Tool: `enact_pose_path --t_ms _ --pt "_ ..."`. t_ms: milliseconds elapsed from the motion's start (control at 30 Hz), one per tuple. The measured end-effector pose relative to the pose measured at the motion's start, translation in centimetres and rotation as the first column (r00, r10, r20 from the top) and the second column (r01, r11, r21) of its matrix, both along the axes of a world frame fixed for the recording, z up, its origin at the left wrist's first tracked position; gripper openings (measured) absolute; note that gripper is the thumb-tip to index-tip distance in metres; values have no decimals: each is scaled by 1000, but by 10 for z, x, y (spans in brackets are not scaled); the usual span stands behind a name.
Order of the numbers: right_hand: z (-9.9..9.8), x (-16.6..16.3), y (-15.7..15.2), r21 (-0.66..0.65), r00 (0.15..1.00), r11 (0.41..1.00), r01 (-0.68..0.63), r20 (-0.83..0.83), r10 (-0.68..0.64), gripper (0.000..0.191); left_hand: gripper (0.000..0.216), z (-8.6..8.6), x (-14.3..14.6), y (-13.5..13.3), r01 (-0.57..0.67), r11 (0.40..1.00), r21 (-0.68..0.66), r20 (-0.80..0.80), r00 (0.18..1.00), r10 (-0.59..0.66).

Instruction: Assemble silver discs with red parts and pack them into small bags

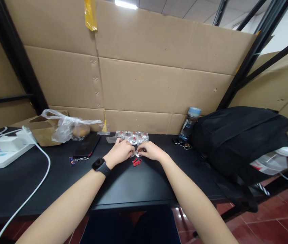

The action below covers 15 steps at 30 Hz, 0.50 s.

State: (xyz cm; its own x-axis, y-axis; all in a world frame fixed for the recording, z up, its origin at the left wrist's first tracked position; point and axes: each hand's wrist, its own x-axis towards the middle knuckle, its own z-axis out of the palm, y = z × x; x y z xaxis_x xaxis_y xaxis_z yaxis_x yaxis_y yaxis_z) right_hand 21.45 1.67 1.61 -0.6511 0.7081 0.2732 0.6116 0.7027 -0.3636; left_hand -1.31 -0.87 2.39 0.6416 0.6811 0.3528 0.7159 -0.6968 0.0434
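On the black desk, my right hand (152,150) is closed, thumb and fingers pinching a clear suction cup (137,154). Beside it, my left hand (120,152) curls its fingers on another clear, round piece that looks like a suction cup (133,154); the fingers partly hide it. A small heap of red hooks (136,162) lies just in front of both hands. Behind the fingers sit several clear suction cups with red middles (133,138), in clear plastic wrapping. A black watch (100,166) is on my left wrist.
To the left are a black phone-like case (86,145), a plastic bag (67,127), a cardboard box (43,130) and a white power strip (8,154) with a cable. A bottle (188,125), keys (184,145) and black backpack (237,139) occupy the right. Cardboard (146,88) walls the back.
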Motion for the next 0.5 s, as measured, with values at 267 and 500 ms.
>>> enact_pose_path --t_ms 267,500 --pt "-1 -2 -3 21 991 993 118 67 -119 10 17 -2 -6 7 -101 995 -9 14 995 101" --pt "7 5 -1 -64 966 990 128 -220 -139 9 20 -1 -1 7 -153 985 -79 283 944 169"
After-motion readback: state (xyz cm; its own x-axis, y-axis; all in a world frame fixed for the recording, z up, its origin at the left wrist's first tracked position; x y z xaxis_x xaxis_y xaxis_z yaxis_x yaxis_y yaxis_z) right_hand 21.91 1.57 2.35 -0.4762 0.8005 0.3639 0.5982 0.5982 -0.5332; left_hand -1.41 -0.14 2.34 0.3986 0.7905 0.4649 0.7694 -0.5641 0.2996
